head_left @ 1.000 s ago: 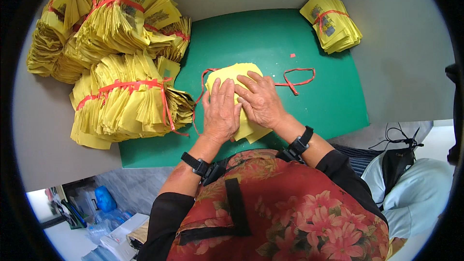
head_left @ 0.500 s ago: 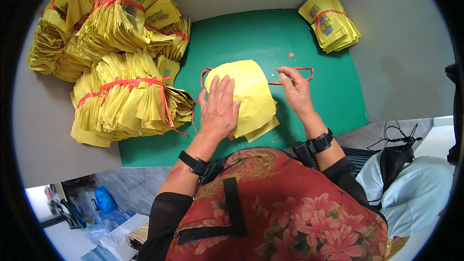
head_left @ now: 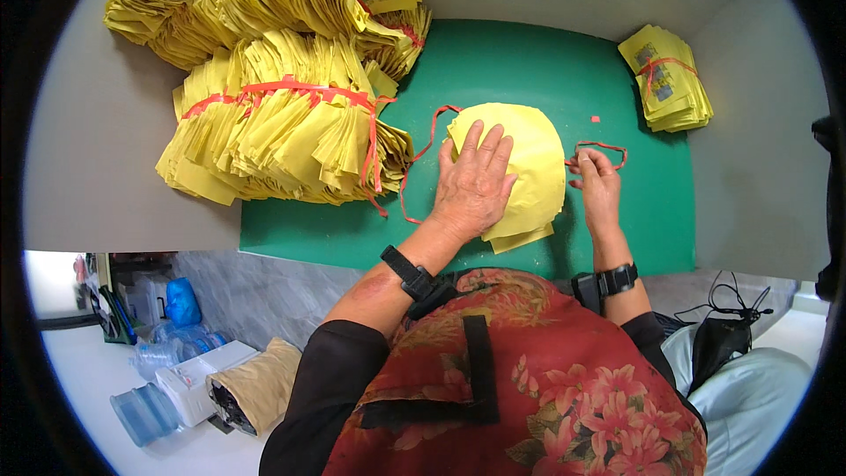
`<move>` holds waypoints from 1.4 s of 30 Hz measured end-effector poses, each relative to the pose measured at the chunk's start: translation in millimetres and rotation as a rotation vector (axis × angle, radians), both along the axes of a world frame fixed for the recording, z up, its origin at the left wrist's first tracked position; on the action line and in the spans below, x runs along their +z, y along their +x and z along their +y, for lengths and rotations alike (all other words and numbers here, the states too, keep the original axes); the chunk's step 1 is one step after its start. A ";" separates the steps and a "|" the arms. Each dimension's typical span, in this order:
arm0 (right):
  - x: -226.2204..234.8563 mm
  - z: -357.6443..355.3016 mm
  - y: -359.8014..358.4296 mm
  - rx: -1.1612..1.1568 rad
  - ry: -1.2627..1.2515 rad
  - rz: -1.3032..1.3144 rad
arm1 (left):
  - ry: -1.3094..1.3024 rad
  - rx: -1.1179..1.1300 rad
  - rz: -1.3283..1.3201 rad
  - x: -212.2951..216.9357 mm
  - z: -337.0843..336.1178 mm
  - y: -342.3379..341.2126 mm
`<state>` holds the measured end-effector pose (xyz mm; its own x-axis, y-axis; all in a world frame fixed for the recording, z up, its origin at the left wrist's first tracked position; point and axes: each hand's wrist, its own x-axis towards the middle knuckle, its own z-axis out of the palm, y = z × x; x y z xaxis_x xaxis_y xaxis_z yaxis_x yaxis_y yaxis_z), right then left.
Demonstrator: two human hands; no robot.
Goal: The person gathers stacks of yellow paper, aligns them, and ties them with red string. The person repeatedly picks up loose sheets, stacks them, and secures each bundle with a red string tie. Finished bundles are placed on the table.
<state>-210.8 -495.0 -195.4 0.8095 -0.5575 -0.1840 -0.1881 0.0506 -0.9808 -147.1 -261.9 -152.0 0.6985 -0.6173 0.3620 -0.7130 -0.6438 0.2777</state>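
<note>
A stack of yellow paper sheets [head_left: 533, 145] with a rounded far end lies on the green table mat [head_left: 529, 62]. My left hand [head_left: 476, 178] rests flat on the stack, fingers stretched out and slightly spread. A thin red ribbon [head_left: 433, 129] runs out beyond the stack on both sides; its middle is hidden by the paper. Just right of the stack, my right hand [head_left: 601, 191] has its fingers curled and pinched at the ribbon, whose looped end shows past the fingertips.
Large yellow paper bundles [head_left: 291, 141] tied with red ribbon are heaped at the left. A smaller tied bundle [head_left: 668, 84] lies at the far right. Grey panels [head_left: 745, 141] bound the mat at the back and sides. A small red scrap [head_left: 595, 119] lies on the mat.
The whole view has shifted. My right hand has lowered to the ribbon and its fingers have closed there. My left hand stays flat on the stack.
</note>
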 end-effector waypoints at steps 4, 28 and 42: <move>-32.2 -23.2 -3.6 -0.035 0.201 0.367 | -0.011 0.001 0.016 -0.4 0.3 -0.1; -78.3 -43.3 36.2 -0.328 0.268 0.557 | 0.030 -0.037 -0.005 1.7 0.7 3.4; -85.2 -54.8 34.1 -0.261 0.333 0.360 | 0.011 -0.029 -0.002 0.8 1.1 3.1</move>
<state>-176.7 -549.8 -280.6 0.5056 -0.5959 -0.6239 -0.4481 0.4366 -0.7801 -144.0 -260.8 -151.3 0.6793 -0.6415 0.3564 -0.7321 -0.6258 0.2690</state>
